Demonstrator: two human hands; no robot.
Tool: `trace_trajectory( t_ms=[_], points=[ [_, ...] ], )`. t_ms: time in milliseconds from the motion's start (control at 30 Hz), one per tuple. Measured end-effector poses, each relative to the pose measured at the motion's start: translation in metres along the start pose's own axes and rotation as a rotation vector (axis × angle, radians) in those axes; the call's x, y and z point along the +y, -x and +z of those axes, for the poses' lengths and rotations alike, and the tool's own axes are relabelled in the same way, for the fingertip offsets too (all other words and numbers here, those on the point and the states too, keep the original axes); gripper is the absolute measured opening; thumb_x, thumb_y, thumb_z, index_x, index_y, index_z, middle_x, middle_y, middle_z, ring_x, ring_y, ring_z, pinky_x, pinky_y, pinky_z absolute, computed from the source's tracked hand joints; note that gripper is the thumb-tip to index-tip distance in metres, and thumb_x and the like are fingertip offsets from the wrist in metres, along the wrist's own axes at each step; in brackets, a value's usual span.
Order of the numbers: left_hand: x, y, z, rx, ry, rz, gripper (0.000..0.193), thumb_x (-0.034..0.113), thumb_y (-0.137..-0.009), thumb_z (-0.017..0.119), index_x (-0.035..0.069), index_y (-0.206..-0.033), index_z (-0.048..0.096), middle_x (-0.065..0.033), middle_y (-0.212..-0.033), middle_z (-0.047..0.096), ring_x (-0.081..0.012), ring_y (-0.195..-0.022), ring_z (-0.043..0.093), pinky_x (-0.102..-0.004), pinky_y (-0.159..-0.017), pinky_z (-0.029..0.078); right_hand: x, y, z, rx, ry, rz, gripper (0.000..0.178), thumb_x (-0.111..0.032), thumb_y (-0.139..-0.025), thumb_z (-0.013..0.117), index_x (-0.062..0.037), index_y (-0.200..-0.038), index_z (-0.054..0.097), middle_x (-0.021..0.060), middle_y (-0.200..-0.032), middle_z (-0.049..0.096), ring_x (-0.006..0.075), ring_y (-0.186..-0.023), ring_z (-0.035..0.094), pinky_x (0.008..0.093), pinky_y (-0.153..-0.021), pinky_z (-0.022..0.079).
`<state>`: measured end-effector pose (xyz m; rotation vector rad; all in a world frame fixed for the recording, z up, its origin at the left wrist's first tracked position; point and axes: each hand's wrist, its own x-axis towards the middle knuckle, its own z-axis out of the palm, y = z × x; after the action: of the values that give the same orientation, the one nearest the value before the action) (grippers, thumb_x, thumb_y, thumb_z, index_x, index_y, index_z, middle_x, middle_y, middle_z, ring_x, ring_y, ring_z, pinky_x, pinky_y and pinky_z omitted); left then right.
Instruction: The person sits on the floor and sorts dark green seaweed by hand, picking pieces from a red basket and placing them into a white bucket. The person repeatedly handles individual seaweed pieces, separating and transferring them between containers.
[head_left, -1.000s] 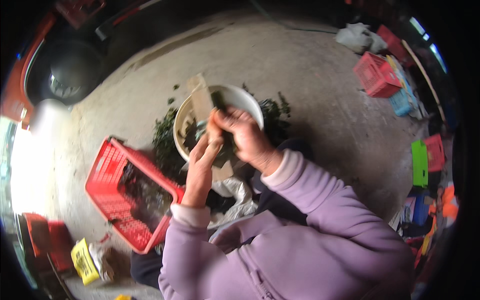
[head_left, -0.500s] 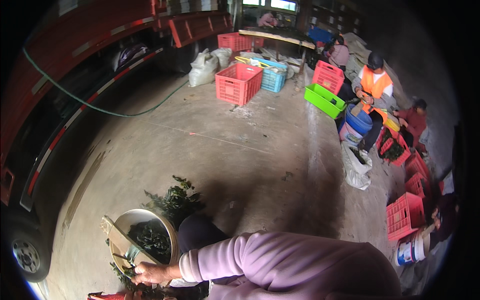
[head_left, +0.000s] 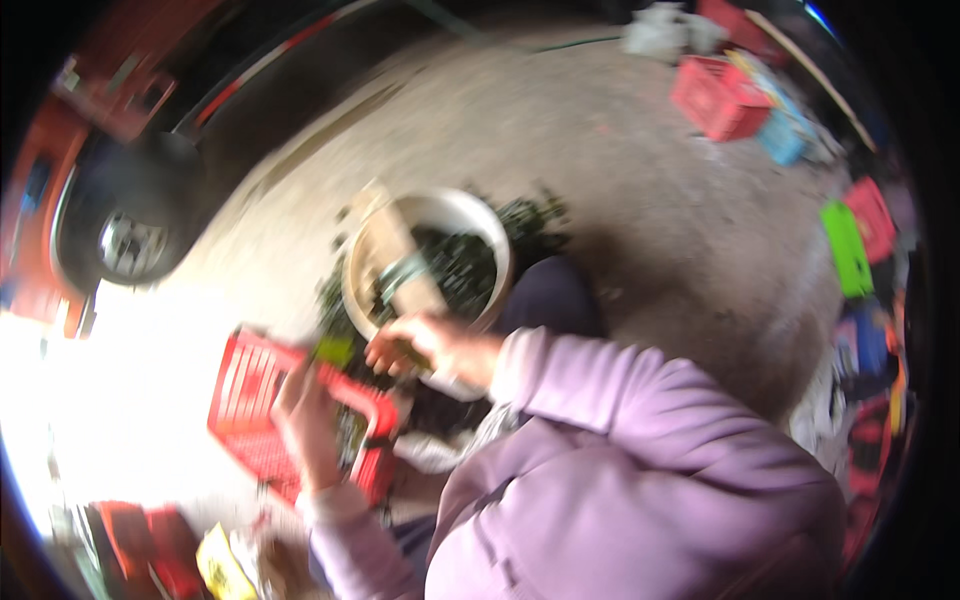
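Note:
My left hand point(head_left: 302, 410) is over a red basket point(head_left: 255, 375), blurred, its fingers pointing away from me. Beside its fingertips shows a small yellow-green piece point(head_left: 334, 350); blur hides whether the hand grips it. At the near rim of a round pale bucket point(head_left: 503, 250), my right hand point(head_left: 425, 343) has its fingers curled in. Something dark green shows under those fingers, too smeared to name. Across the bucket lies a wooden board point(head_left: 388, 235) with a greenish band point(head_left: 404, 270) around it, its near end by my right hand. Dark green leafy stuff point(head_left: 460, 270) lies inside the bucket.
More dark leaves point(head_left: 540, 222) lie on the floor beyond the bucket. A vehicle wheel point(head_left: 132, 243) stands at the left. Red crates point(head_left: 722, 98), a blue crate point(head_left: 783, 135) and a green tub point(head_left: 846, 250) are at the right. A yellow bag point(head_left: 224, 565) lies at lower left.
The view has swung left and down, so the bucket appears nearer the middle. My left hand and the red basket have come into clear view. My right hand is still near the board's near end.

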<state>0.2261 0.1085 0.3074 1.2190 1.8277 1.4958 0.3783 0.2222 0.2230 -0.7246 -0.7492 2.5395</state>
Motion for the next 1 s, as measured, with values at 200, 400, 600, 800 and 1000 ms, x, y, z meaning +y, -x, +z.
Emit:
trace_trajectory(
  t_ms=[200, 400, 600, 800, 1000],
  points=[
    [-0.013, 0.014, 0.018, -0.139, 0.342, -0.293, 0.013, 0.010, -0.089, 0.056, 0.001, -0.093, 0.065, 0.0053, -0.060, 0.049, -0.0002, -0.047, 0.035, -0.0166, -0.042, 0.024, 0.012, 0.017, 0.016, -0.145, -0.280, 0.156, 0.041, -0.032, -0.092, 0.037, 0.0016, -0.108, 0.055, 0.0177, -0.096, 0.064, 0.0318, -0.090, 0.062, 0.0418, -0.083, 0.049],
    [-0.021, 0.026, 0.032, -0.282, -0.323, -0.030, 0.013, 0.015, -0.082, 0.060, 0.002, -0.083, 0.061, -0.0172, -0.069, 0.060, -0.0307, -0.064, 0.061, -0.0344, -0.058, 0.046, 0.010, 0.011, 0.029, 0.022, -0.186, 0.005, 0.027, -0.026, -0.090, 0.053, -0.0009, -0.098, 0.058, 0.0105, -0.089, 0.064, 0.0216, -0.087, 0.062, 0.0367, -0.080, 0.048],
    [-0.039, 0.038, 0.022, -0.223, -0.263, -0.077, 0.015, 0.016, -0.083, 0.060, 0.001, -0.081, 0.060, -0.0153, -0.062, 0.056, -0.0256, -0.056, 0.058, -0.0342, -0.055, 0.044, 0.011, 0.008, 0.031, 0.072, -0.080, -0.197, 0.020, -0.020, -0.089, 0.056, -0.0016, -0.096, 0.062, 0.0080, -0.087, 0.066, 0.0176, -0.078, 0.063, 0.0296, -0.068, 0.047],
    [-0.040, 0.029, -0.013, -0.081, 0.160, -0.137, 0.010, 0.007, -0.086, 0.059, -0.002, -0.082, 0.061, 0.0068, -0.061, 0.045, -0.0023, -0.058, 0.035, -0.0209, -0.047, 0.030, -0.003, -0.023, 0.031, 0.187, 0.147, -0.027, 0.032, -0.027, -0.094, 0.047, 0.0011, -0.095, 0.061, 0.0091, -0.079, 0.062, 0.0144, -0.062, 0.056, 0.0227, -0.046, 0.037],
    [-0.043, 0.031, -0.047, -0.018, -0.028, -0.178, 0.016, 0.008, -0.086, 0.057, -0.003, -0.097, 0.064, 0.0024, -0.065, 0.052, -0.0040, -0.060, 0.043, -0.0203, -0.053, 0.036, -0.013, -0.069, 0.059, 0.536, 1.641, -0.645, 0.064, -0.056, -0.080, 0.050, 0.0063, -0.080, 0.065, 0.0259, -0.085, 0.063, 0.0408, -0.075, 0.061, 0.0418, -0.075, 0.047]
  ],
)
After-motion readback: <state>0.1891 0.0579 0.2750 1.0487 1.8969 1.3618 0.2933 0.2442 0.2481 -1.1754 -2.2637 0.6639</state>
